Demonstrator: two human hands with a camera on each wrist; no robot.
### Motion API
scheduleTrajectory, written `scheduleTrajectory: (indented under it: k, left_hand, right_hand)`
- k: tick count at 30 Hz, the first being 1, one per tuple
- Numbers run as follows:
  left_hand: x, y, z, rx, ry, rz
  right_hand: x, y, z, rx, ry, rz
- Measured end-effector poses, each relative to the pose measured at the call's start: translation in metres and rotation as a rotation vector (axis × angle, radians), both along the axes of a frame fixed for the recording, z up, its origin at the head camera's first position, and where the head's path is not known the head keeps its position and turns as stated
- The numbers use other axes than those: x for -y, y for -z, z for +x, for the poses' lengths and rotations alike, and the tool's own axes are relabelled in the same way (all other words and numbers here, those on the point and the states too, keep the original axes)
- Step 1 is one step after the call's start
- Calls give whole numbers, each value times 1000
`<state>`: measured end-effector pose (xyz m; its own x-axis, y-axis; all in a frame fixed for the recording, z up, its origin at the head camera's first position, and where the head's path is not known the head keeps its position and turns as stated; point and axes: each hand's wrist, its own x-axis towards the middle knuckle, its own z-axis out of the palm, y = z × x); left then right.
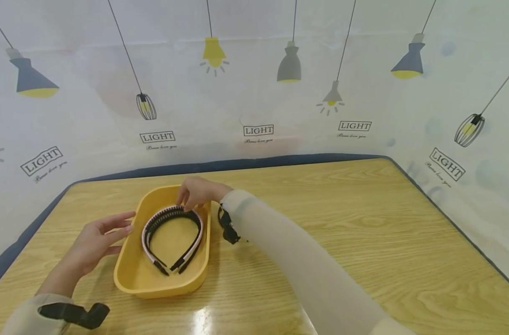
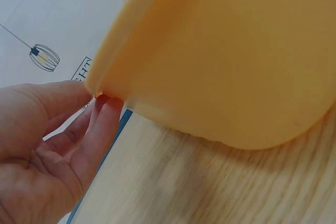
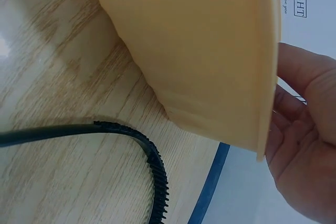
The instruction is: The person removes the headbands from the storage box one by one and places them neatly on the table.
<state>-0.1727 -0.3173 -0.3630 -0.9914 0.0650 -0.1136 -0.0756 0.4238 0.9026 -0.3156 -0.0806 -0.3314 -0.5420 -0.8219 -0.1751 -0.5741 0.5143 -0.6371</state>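
Observation:
A yellow plastic tub (image 1: 124,274) stands on the table, holding a few nested headbands (image 1: 144,239), some black and toothed and one pale pink. My right hand (image 1: 200,190) reaches over the far right rim and pinches the top of the headbands between thumb and fingers. In the right wrist view the tub wall hides those fingertips. My left hand (image 1: 93,242) is at the tub's left side, fingers extended. In the left wrist view, its fingertips (image 2: 111,108) touch the outside of the tub just under the rim.
Beside the tub, in the right wrist view, another black toothed headband (image 3: 157,171) lies on the wooden table (image 1: 342,223); my right arm largely covers that spot in the head view. A pale curtain printed with lamps (image 1: 258,102) rises behind the table's dark edge.

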Motion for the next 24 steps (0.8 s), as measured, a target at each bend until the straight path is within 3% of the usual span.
scheduleTrajectory:
  k: [24]
  left_hand:
    - [0,0,0,0,-4,32]
  right_hand:
    - [1,-2,5,13,53,-64]
